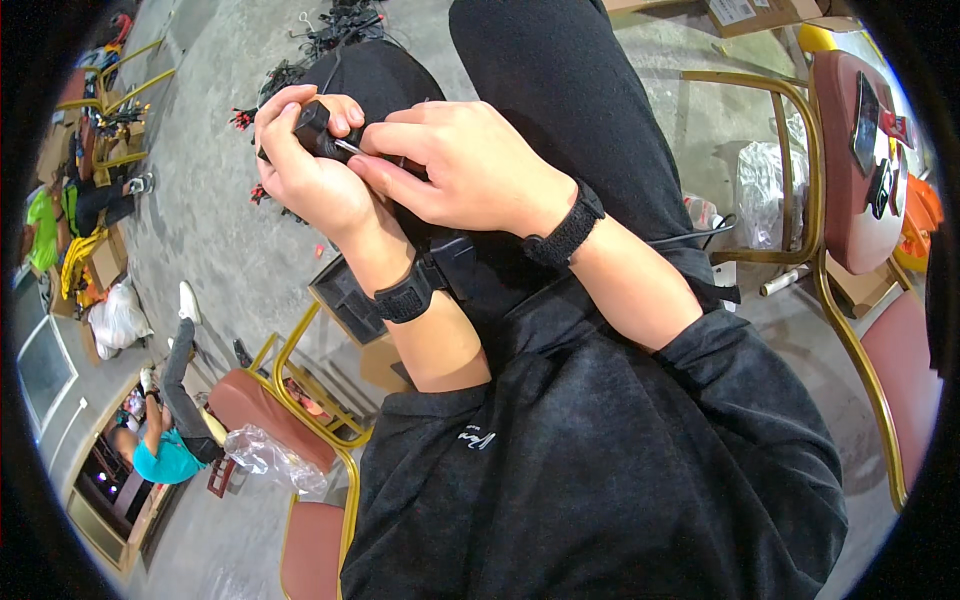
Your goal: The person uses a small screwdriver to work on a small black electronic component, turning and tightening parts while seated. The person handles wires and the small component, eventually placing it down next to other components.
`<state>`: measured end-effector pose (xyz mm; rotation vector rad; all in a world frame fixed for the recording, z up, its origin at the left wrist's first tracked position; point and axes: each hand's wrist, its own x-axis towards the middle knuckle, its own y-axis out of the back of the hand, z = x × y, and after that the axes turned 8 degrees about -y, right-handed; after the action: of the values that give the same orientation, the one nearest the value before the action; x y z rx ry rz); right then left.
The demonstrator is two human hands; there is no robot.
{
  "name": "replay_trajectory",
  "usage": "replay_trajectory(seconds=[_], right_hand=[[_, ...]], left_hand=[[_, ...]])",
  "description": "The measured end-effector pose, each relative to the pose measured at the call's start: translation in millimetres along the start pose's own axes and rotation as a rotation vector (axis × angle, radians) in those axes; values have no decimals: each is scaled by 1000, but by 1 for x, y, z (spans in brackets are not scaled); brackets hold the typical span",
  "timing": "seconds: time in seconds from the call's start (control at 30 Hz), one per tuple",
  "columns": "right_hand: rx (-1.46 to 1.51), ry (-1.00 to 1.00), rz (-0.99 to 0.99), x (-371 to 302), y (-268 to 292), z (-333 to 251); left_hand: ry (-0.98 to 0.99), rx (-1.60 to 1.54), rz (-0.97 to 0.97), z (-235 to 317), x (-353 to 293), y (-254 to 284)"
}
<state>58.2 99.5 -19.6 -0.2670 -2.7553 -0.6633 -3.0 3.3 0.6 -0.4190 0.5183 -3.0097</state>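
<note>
My left hand [312,178] is closed around a small black blocky device [313,122], its fingers curled over the far side. Close beside it, my right hand [465,160] pinches a thin metal rod [347,146] between thumb and forefinger. The rod's silvery end meets the device's near right side; whether it is inserted or only touching, I cannot tell. What kind of tool or part the rod belongs to is hidden behind my fingers. Both hands are above my lap, over my black trousers [545,90], with a black strap around each wrist.
Bundled black cables [345,25] lie on the concrete floor ahead. A red padded chair [270,410] stands left, another chair [850,160] right with black items on it. A clear plastic bag [770,195] sits by its legs. A person in a teal shirt [175,457] is farther left.
</note>
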Motion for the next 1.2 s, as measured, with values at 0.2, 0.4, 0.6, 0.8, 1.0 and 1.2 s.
replay_trajectory(seconds=[0.2, 0.4, 0.6, 0.8, 1.0, 1.2], right_hand=[[4, 6, 4, 0, -1, 0], [15, -9, -43, 0, 0, 0], [6, -6, -27, 0, -2, 3], [12, -8, -35, -1, 0, 1], [4, -18, -65, -1, 2, 1], [9, -10, -55, -1, 1, 1]], left_hand=[[-11, 26, 6, 2, -1, -2], [-23, 30, 7, 1, 0, -2], [-17, 34, 6, 1, 0, -4], [-1, 43, -1, 2, 0, -2], [-18, 60, -11, 1, 0, -3], [-16, 46, -20, 0, 1, -1]])
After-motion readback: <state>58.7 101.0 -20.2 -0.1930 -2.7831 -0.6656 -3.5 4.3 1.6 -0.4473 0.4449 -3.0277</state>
